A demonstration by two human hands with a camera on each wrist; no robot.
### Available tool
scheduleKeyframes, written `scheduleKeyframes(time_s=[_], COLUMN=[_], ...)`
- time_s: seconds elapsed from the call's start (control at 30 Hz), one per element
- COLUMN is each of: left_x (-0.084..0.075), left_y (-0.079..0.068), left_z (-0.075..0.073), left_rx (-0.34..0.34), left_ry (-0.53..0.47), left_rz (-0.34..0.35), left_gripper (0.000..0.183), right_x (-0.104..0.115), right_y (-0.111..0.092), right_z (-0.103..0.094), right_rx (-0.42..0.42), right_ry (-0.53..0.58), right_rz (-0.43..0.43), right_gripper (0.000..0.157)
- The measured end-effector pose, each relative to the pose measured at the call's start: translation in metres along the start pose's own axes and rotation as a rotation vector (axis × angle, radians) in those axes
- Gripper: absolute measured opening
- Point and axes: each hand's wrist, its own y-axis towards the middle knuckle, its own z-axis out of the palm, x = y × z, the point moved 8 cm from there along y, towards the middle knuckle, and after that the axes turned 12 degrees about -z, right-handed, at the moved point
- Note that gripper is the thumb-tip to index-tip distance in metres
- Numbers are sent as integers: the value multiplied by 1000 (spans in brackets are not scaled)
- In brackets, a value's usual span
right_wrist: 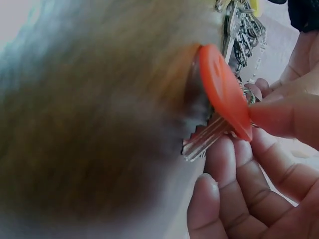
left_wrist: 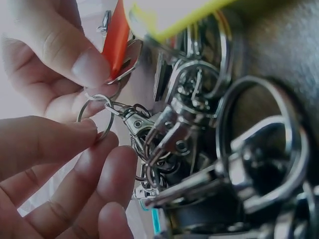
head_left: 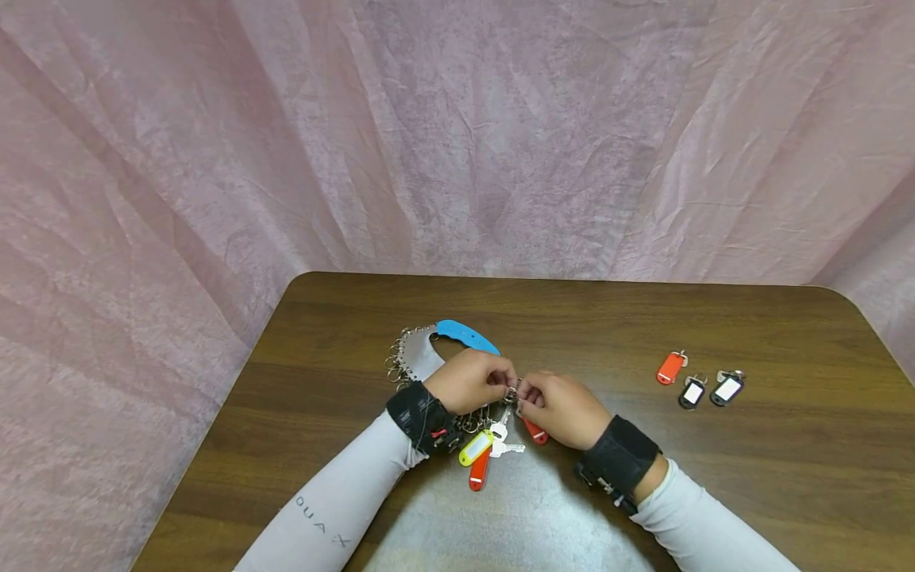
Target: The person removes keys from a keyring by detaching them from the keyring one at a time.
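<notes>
My left hand (head_left: 472,380) pinches a split ring (left_wrist: 112,119) between thumb and finger. This ring hangs from a swivel clasp (left_wrist: 138,121) on a crescent-shaped metal key holder (head_left: 417,356) with a blue handle (head_left: 468,335). Close against it, my right hand (head_left: 565,407) grips a red key tag (right_wrist: 224,94) at its ring end, with a silver key (right_wrist: 204,142) beside the tag. The two hands' fingertips nearly meet at the rings. Just below them lie a yellow key tag (head_left: 475,448), another red tag (head_left: 477,474) and silver keys (head_left: 499,431), near the holder's lower end.
At the right of the brown wooden table (head_left: 343,318) lie a red key tag (head_left: 670,369) and two black tags, one nearer (head_left: 691,394) and one farther right (head_left: 727,389). Several rings and clasps line the holder's outer edge. A pink curtain (head_left: 500,143) hangs behind the table.
</notes>
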Motion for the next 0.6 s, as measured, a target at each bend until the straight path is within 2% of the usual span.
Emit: scheduleKeyframes(time_s=[0.3, 0.6], left_x=[-4, -3], left_y=[0, 1], left_z=[-1, -4], left_rx=[-46, -86], left_ry=[21, 1], left_rz=[25, 4], left_gripper=[11, 11], right_x=[7, 13], right_y=[0, -1], right_z=[-8, -11], right_rx=[-77, -119], right_ry=[-32, 4], right_rz=[-60, -76], right_gripper=[3, 5])
